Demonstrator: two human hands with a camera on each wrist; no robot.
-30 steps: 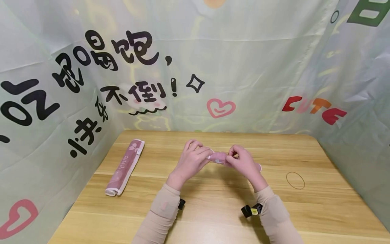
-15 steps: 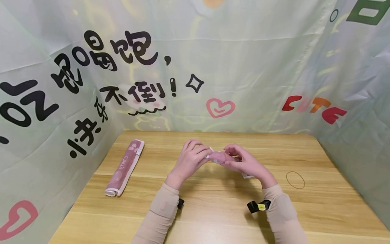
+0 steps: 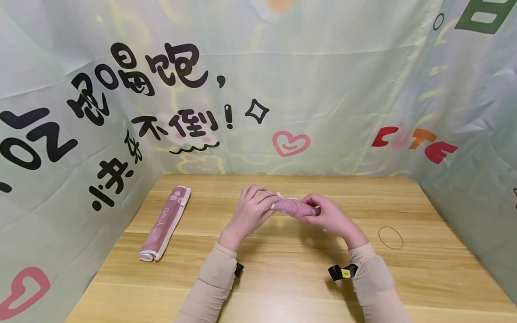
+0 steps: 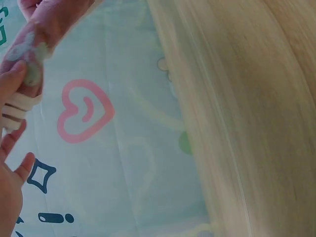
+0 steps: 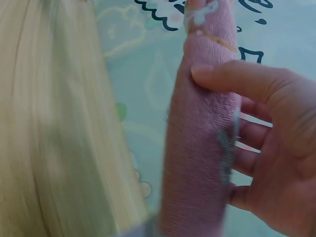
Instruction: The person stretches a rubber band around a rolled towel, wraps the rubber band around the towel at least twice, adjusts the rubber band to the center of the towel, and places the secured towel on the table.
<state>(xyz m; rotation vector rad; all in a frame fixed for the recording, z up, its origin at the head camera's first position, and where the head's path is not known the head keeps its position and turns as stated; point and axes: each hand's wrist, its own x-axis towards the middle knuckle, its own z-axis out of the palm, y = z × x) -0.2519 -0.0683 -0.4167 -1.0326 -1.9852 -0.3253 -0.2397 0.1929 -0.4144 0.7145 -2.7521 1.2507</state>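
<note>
A rolled pink towel [image 3: 288, 206] is held up over the table between both hands, with a thin yellow rubber band [image 5: 219, 41] around its middle that draws the cloth in. My left hand [image 3: 252, 211] grips the roll's left end, where a pale edging shows. In the left wrist view the thumb of that hand lies along the pale-patterned cloth. On the right part of the roll, beyond the band, my right hand [image 3: 329, 215] holds the cloth. Its thumb [image 5: 217, 79] presses one side and the fingers curl behind the other.
A second rolled pink towel [image 3: 165, 224] with white edging and printed lettering lies on the wooden table [image 3: 282, 287] at the left. A loose rubber band [image 3: 390, 237] rests on the right side. Printed cloth [image 3: 339, 89] hangs around the back and sides.
My right hand has let go of its pinch near the roll's middle, moved right with fingers spread, and now grips the roll further along. The left hand has kept its hold.
</note>
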